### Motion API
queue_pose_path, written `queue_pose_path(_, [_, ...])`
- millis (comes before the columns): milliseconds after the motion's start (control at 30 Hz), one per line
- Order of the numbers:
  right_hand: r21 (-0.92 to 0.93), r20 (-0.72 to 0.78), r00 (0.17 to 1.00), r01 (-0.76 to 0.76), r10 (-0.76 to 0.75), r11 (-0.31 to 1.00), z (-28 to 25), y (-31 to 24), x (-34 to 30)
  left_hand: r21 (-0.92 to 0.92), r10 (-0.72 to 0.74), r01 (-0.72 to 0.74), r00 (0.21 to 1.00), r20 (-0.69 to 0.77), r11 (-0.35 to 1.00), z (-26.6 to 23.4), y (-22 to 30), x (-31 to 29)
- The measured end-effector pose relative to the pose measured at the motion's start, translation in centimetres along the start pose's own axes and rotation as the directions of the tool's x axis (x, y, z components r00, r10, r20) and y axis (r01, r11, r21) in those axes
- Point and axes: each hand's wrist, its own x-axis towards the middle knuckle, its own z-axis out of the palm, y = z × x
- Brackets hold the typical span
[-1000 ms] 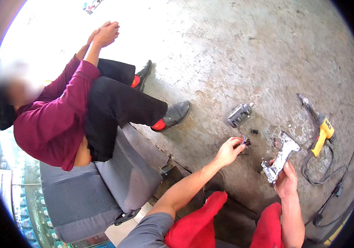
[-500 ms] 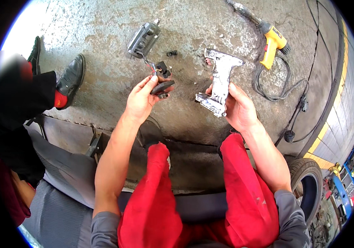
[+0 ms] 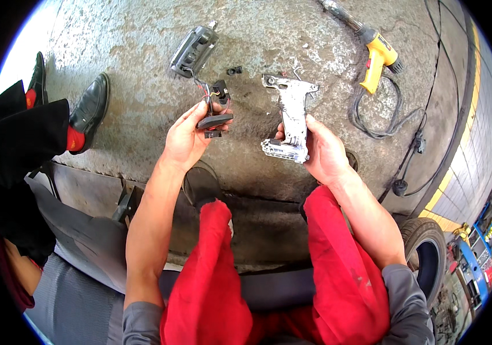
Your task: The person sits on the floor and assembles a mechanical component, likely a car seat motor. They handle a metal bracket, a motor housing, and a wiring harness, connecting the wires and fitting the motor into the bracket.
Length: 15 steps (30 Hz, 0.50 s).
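My left hand (image 3: pixel 185 139) is closed on a flat black module (image 3: pixel 215 121), pinched by thumb and fingers. Wires run from it past a black trigger switch (image 3: pixel 220 90) to a dark grey impact driver head (image 3: pixel 194 52) lying on the floor. Held upright in my right hand (image 3: pixel 327 154) is a whitish drill-type handle housing (image 3: pixel 293 115), its face and wide foot worn and dirty. My thumb lies along its right edge, and some fingers are hidden behind it. The two held parts are apart.
A small black part (image 3: pixel 234 71) lies on the worn concrete floor (image 3: pixel 142 109). At right are a yellow heat gun (image 3: pixel 380 62), its coiled cord (image 3: pixel 366 129) and a plug (image 3: pixel 400 187). A tyre (image 3: pixel 427 253) stands beside my right leg. Another person's black shoe (image 3: pixel 90 110) is at left.
The housing has moved left in my right hand, nearer my left hand, and has turned slightly. My left hand, the module and the driver head sit a little further left in view.
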Motion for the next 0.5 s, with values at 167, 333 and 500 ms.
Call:
queue_pose_path(167, [-0.005, 0.018, 1.0, 0.008, -0.008, 1.0, 0.32, -0.1, 0.12, -0.004, -0.005, 0.005, 1.0, -0.021, 1.0, 0.2, 0.1, 0.01])
queue_pose_path(333, [0.005, 0.016, 1.0, -0.002, 0.002, 1.0, 0.33, -0.07, 0.11, 0.002, -0.008, 0.008, 1.0, -0.022, 1.0, 0.19, 0.25, 0.04])
queue_pose_path(500, [0.013, 0.024, 1.0, 0.003, -0.003, 1.0, 0.41, -0.07, 0.02, -0.001, -0.009, 0.009, 1.0, -0.023, 1.0, 0.25, 0.31, 0.07])
